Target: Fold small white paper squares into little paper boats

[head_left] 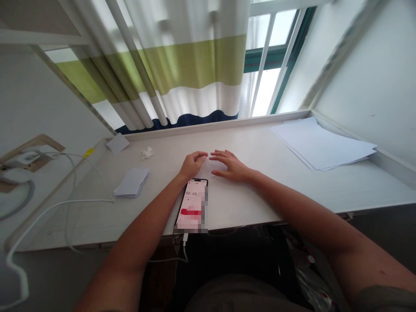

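My left grip (193, 165) and right grip (230, 167) lie open and empty on the worktop (260, 147); a phone (191, 206) sits just below the left.

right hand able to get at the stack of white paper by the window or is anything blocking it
Probably yes: the right hand lies open on the desk, and nothing shows between it and the stack of white paper.

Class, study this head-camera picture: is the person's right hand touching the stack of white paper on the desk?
Apart. The head view shows a stretch of desk between the right hand and the stack of white paper.
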